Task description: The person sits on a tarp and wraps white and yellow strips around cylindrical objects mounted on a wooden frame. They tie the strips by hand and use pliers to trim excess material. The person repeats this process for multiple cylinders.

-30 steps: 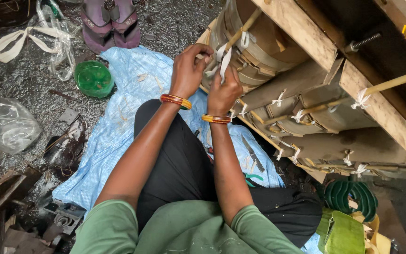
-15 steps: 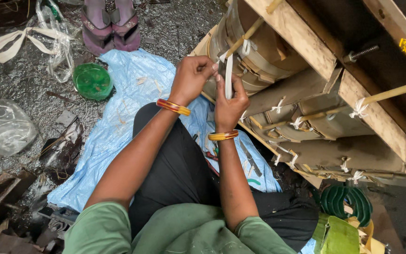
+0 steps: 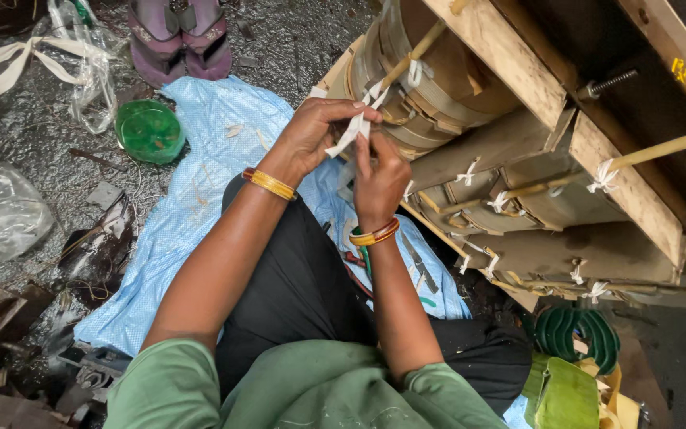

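While the person sits on a pale blue woven sheet (image 3: pixel 200 206), both hands meet just in front of a stack of tan wound coils (image 3: pixel 438 87) held in a slanted wooden frame (image 3: pixel 518 71). Left hand (image 3: pixel 311 135) has its fingers curled and pinched on a white cloth strip (image 3: pixel 352 131); right hand (image 3: pixel 379 179) is pinched on the same strip from below, fingertips pointing up. That strip runs toward a thin wooden rod (image 3: pixel 414 52) crossing the coils. Little room remains between hands and coils; open space lies to the left, over the sheet. A green round lid (image 3: pixel 150 131) sits at the sheet's upper left edge, near purple sandals (image 3: pixel 180 36) cut off by the top border. Exactly how the strip loops around the rod is hard to make out. Dark scrap at the lower left is unclear.
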`<state>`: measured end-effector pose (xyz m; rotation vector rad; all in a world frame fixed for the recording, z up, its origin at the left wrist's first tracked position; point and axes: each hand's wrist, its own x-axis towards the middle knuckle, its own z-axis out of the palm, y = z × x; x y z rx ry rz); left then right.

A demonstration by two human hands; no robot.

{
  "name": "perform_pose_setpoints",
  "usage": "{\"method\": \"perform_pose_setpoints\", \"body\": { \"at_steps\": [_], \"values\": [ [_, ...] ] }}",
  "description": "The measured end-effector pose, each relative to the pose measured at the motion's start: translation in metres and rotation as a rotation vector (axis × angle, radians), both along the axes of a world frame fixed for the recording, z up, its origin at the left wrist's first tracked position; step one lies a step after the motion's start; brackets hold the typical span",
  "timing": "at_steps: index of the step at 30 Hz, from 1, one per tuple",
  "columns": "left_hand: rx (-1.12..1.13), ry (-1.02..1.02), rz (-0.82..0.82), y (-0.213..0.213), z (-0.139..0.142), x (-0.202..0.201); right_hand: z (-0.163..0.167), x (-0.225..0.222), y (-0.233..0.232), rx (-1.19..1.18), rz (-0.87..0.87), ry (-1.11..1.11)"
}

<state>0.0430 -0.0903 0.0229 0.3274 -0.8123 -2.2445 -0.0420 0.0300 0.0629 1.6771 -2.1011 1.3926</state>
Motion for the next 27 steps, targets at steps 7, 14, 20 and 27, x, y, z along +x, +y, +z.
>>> {"method": "perform_pose_setpoints", "body": {
  "at_steps": [7,14,20,27],
  "values": [
    [0.032,0.08,-0.011,0.007,-0.005,-0.006,0.006,-0.007,-0.002,-0.284,0.154,0.384],
    [0.024,0.003,-0.043,0.007,-0.003,-0.007,-0.042,-0.033,-0.023,-0.242,0.347,-1.271],
    [0.05,0.06,-0.047,0.015,-0.017,-0.014,-0.029,-0.058,-0.043,-0.002,0.431,-1.41],
    [-0.045,0.048,-0.003,0.016,-0.025,-0.02,0.008,-0.063,-0.019,0.154,0.634,-1.311]
  ]
}}
